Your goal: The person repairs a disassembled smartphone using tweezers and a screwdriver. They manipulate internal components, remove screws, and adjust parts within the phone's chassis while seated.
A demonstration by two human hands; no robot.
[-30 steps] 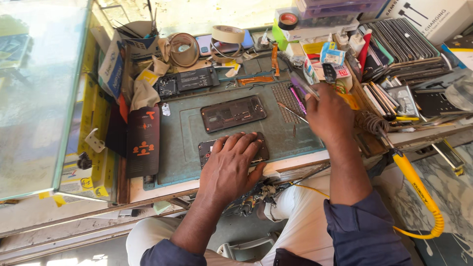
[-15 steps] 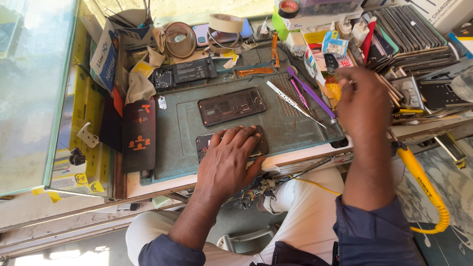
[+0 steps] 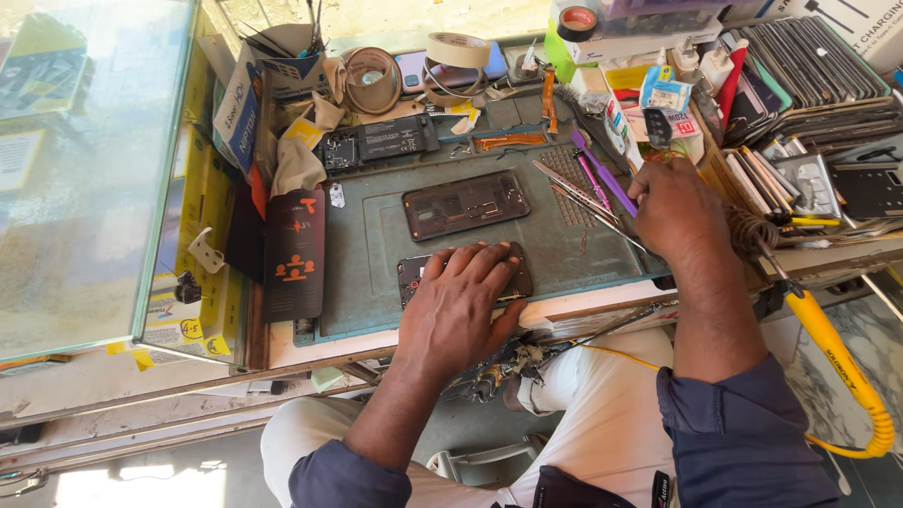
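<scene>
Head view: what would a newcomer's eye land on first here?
Probably the two hands on the green work mat: the left hand lies flat on a dark opened phone at the near edge, and the right hand reaches among thin tools at the mat's right side. Another opened phone lies mid-mat, and a yellow soldering iron hangs off the bench at right.

Bare left hand (image 3: 458, 306) and right hand (image 3: 679, 209); dark blue sleeves pushed up past the wrists; pale trousers below.

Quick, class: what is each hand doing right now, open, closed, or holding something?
Left hand: open, flat on the opened phone on the mat.
Right hand: closed on a purple tool.
</scene>
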